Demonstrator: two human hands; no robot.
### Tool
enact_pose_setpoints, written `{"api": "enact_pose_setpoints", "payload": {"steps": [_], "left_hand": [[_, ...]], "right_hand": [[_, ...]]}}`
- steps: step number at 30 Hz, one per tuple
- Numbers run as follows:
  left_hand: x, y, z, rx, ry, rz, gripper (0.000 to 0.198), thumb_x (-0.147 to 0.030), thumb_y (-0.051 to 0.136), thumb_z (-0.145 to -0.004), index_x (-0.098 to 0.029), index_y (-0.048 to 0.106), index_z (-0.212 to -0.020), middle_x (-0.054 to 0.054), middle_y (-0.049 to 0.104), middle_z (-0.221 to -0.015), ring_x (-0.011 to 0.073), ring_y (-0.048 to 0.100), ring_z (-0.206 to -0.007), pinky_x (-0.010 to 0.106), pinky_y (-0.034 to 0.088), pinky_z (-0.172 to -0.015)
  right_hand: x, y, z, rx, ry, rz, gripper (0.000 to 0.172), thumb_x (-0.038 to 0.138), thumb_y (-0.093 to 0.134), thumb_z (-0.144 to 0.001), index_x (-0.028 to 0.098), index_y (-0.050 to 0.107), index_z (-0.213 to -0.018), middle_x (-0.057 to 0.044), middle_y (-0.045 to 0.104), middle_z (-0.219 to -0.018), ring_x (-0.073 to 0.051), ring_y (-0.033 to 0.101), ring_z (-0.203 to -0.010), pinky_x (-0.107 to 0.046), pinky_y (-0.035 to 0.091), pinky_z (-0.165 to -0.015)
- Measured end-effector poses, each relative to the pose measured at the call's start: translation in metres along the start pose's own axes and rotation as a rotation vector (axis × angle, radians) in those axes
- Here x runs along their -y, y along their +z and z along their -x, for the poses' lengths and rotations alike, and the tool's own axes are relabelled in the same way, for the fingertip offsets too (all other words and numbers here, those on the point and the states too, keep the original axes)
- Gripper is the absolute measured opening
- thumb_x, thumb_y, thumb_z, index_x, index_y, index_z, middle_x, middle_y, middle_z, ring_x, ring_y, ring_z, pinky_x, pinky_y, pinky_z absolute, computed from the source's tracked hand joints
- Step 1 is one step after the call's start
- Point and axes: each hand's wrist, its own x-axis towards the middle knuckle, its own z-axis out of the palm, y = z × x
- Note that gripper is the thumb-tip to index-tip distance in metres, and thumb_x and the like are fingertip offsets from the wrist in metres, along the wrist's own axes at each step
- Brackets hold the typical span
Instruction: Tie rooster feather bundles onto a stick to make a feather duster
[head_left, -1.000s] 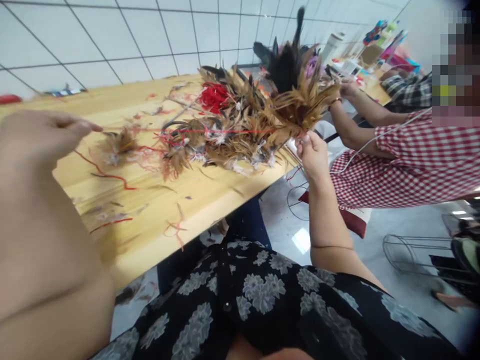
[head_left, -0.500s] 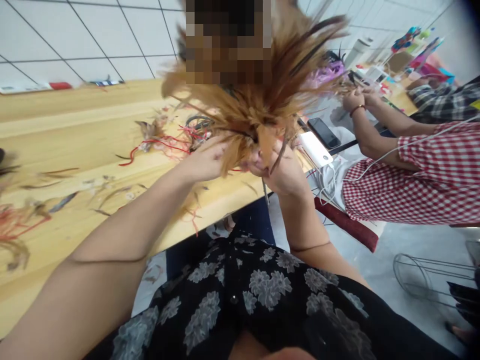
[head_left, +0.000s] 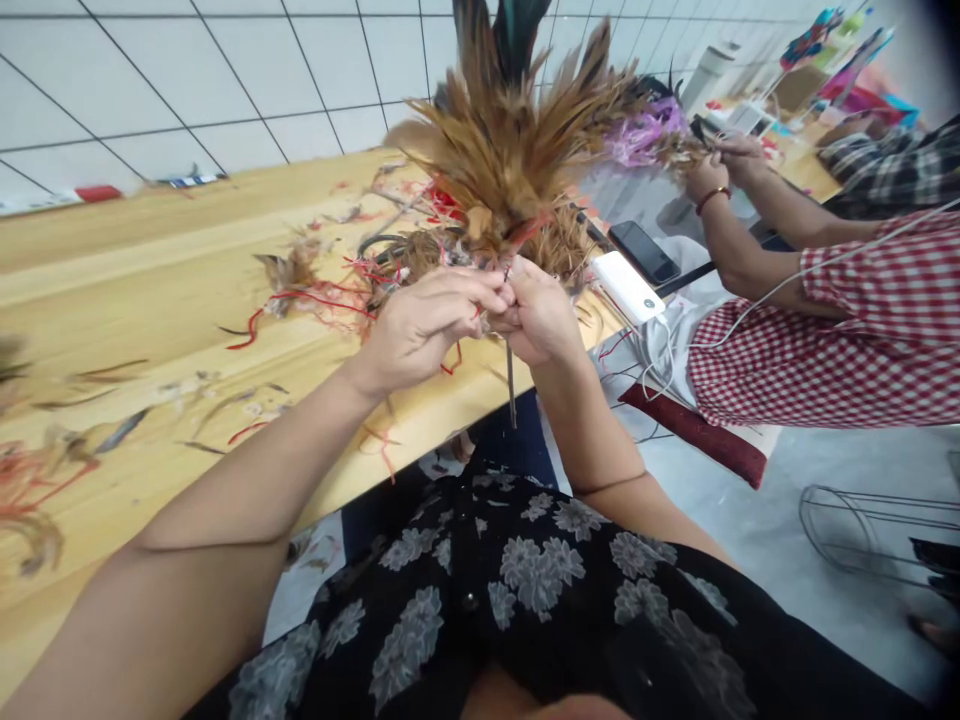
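A bunch of brown and dark feathers [head_left: 517, 140] stands upright over the edge of the wooden table [head_left: 172, 300], mounted on a thin stick [head_left: 511, 385] that pokes out downward. My right hand [head_left: 541, 322] is closed round the base of the bunch. My left hand [head_left: 427, 325] is pinched against the same base, fingertips touching the right hand, with red thread [head_left: 452, 362] hanging from it.
Loose feathers and red thread scraps [head_left: 315, 285] litter the table. A phone [head_left: 645, 252] and a white power bank [head_left: 627, 287] lie at the table's right end. A person in a red checked sleeve [head_left: 862, 330] handles purple feathers [head_left: 645, 130] to the right. A wire basket [head_left: 870, 525] stands on the floor.
My left hand came in from far left, where it pulled a thread taut, to the feather bunch. The bunch rose upright in front of me and both hands now meet at its base.
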Motion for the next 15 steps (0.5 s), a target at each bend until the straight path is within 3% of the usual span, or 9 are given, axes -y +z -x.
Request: {"api": "enact_pose_setpoints", "payload": {"steps": [3, 7, 12, 15], "left_hand": [[-0.001, 0.005, 0.002, -0.116, -0.257, 0.254, 0.047, -0.056, 0.054, -0.108, -0.024, 0.060, -0.074, 0.006, 0.070, -0.081, 0.0248, 0.075, -0.094, 0.046, 0.062, -0.092], [-0.005, 0.008, 0.000, -0.266, -0.537, 0.379, 0.065, -0.080, 0.056, -0.096, -0.023, 0.042, -0.066, 0.005, 0.053, -0.068, 0.0230, 0.064, -0.075, 0.043, 0.059, -0.074], [0.006, 0.000, -0.001, -0.307, -0.629, 0.619, 0.061, -0.066, 0.064, -0.097, -0.022, 0.035, -0.066, 0.001, 0.038, -0.064, 0.0162, 0.050, -0.062, 0.035, 0.048, -0.060], [0.029, 0.000, 0.008, -0.266, -0.647, 0.601, 0.051, -0.067, 0.052, -0.103, -0.025, 0.049, -0.074, 0.000, 0.040, -0.062, 0.0168, 0.053, -0.061, 0.035, 0.045, -0.057]], "right_hand": [[0.000, 0.002, -0.001, 0.031, 0.073, -0.032, 0.042, 0.053, 0.063, -0.102, 0.024, 0.042, -0.080, 0.013, 0.029, -0.057, -0.003, 0.015, -0.043, -0.018, 0.013, -0.040], [0.006, 0.004, 0.000, 0.035, 0.102, -0.039, 0.038, 0.043, 0.055, -0.108, 0.023, 0.041, -0.079, 0.013, 0.029, -0.056, -0.004, 0.013, -0.043, -0.018, 0.013, -0.040], [-0.002, 0.008, -0.002, -0.056, 0.006, 0.037, 0.044, 0.058, 0.062, -0.102, 0.024, 0.043, -0.081, 0.011, 0.031, -0.060, -0.005, 0.019, -0.047, -0.018, 0.016, -0.042], [-0.016, 0.010, -0.008, -0.160, -0.109, 0.117, 0.044, 0.063, 0.064, -0.098, 0.025, 0.046, -0.084, 0.008, 0.038, -0.066, -0.006, 0.031, -0.053, -0.017, 0.023, -0.046]]}}
